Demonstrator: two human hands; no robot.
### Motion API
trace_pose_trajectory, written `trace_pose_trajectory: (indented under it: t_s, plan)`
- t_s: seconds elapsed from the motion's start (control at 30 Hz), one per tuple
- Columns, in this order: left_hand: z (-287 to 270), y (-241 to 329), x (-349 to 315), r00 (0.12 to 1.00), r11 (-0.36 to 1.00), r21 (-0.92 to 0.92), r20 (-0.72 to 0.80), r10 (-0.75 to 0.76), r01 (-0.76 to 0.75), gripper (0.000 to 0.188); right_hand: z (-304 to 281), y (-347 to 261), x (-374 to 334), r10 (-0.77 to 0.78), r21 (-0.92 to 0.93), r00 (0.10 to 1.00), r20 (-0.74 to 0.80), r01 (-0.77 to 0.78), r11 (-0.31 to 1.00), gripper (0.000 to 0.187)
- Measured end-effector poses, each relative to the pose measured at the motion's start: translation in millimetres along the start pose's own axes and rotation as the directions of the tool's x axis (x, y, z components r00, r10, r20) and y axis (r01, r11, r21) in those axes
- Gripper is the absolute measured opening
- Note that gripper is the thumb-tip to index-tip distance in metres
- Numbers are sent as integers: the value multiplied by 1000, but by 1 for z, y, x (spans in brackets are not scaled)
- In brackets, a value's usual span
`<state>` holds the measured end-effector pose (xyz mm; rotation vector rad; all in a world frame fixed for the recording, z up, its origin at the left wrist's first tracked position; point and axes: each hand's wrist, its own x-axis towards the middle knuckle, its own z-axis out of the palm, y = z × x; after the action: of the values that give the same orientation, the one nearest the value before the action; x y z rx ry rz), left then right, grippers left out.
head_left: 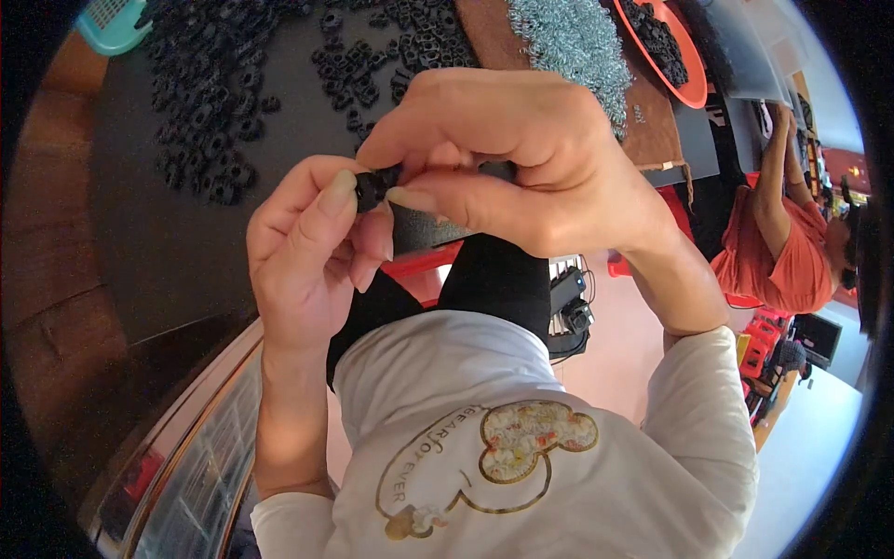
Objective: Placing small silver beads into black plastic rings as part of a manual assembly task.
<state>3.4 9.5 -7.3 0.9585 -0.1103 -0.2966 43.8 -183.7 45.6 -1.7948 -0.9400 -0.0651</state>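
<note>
A small black plastic part (367,192) is pinched between the thumb and fingers of my left hand (303,247), above the near edge of the dark table (298,130). From the other side my right hand (531,154) reaches in, its thumb and forefinger closed at the same part. Whether a second, smaller piece sits between the right fingertips is hidden. Beyond my hands lie loose heaps of similar black parts, one large heap (209,84) at the left and another heap (410,42) at the middle.
A pile of small silvery springs (573,47) rests on a brown cloth (652,140). Farther right stands an orange-red tray (695,90) holding black parts. A teal basket (110,35) is at the far left. Another person in an orange shirt (782,256) sits at the right.
</note>
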Motion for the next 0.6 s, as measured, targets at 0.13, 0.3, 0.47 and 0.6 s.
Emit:
trace_pose_trajectory:
  t_s: [0.13, 0.3, 0.47, 0.6]
  plan:
    - [5, 1, -2, 998, 1000, 25, -65, -2, 4, 27, -2, -1, 0, -72, -120, 997, -7, 70, 990, 12]
    - [2, 1, -3, 999, 1000, 12, -43, 3, -3, 27, 4, -5, -2, 7, -129, 1000, -23, -10, 992, 8]
    - [3, 1, -2, 1000, 1000, 29, -28, 6, -5, 26, 10, -13, -3, 276, 170, 960, -42, -266, 949, 12]
    - [6, -1, -2, 997, 1000, 12, -72, 25, -24, 25, 12, -16, 0, 324, 252, 943, -74, -297, 921, 11]
